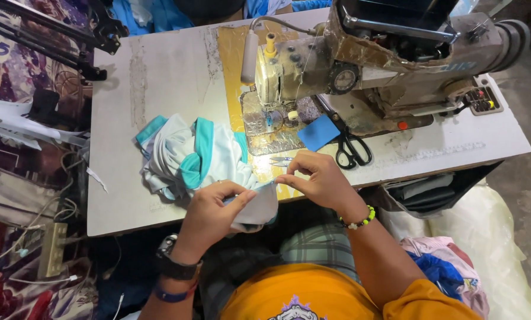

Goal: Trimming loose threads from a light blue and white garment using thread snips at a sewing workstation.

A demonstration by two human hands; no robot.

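The person sat at the near edge of the sewing table (159,77), both hands working on a bundle of pale grey-white and teal fabric (194,157). The left hand (209,213) was clenched on the near end of the cloth, thumb and fingers pinching a grey fold that hung over the table's near edge. The right hand (318,178) sat just beside it, fingertips pinched together on the same fold's upper edge; whatever small thing they nipped there was too fine to make out. The rest of the fabric lay heaped on the tabletop toward the near left part, with teal bands running through it.

A black watch (173,261) sat on the left wrist with a dark band below it, and a beaded bracelet (360,220) of green, white and black circled the right wrist. The person wore an orange shirt (301,299).

Behind the hands stood a worn industrial sewing machine (384,53), reaching from the middle of the table toward the far right corner. A small blue square of cloth (318,133) lay in front of its base, with black-handled scissors (351,148) touching its right side. A small pair of thread snips (280,160) lay near the right hand's fingertips. A power strip (52,249) with cables lay on the floor beyond the table's left edge.
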